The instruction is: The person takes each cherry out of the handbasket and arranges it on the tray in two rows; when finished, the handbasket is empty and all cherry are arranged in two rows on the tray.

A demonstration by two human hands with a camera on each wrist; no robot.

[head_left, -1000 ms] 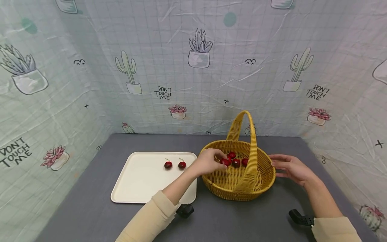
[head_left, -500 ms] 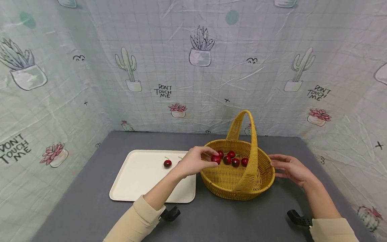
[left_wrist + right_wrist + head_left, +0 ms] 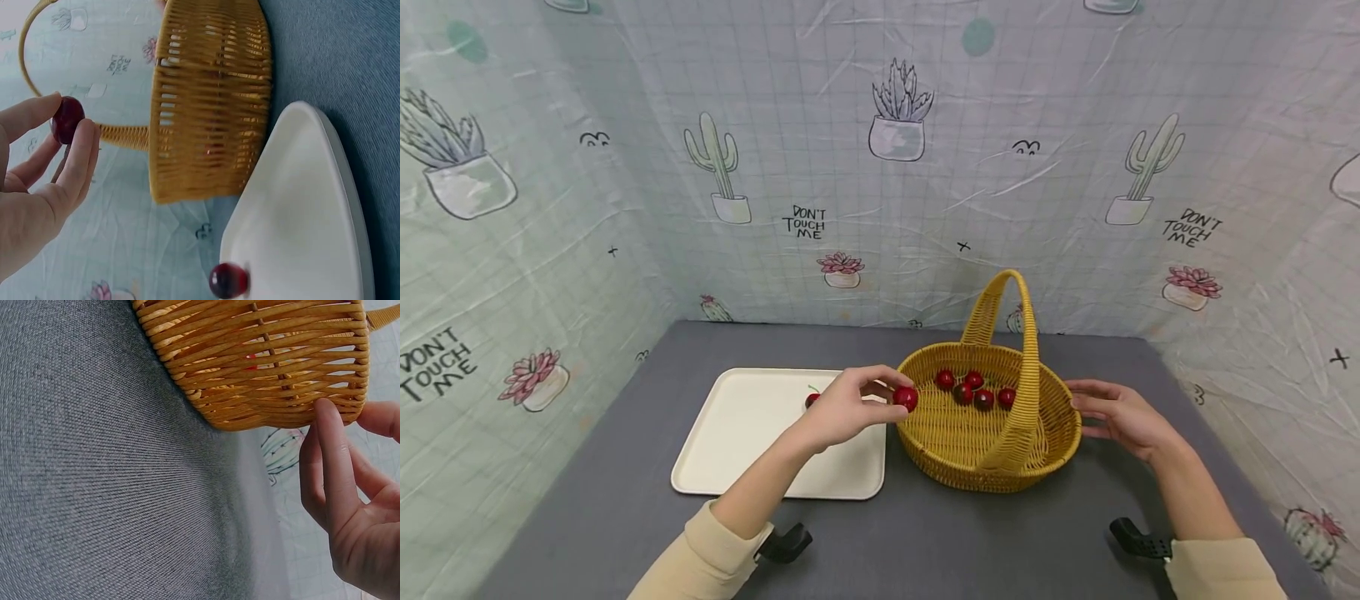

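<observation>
L hand [image 3: 842,409] just brought one cherry [image 3: 906,399], pinched, over the basket's [image 3: 942,469] L rim, so it's clear of the five others [image 3: 983,400] inside. R hand [image 3: 1126,419], fingers loose, touches basket's R side.

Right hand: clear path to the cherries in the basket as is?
Probably, but not straight in. The basket is open on top, which helps; the right hand is outside, touching its right side, though, and in the head view the handle stands between that hand and the cherries.
</observation>
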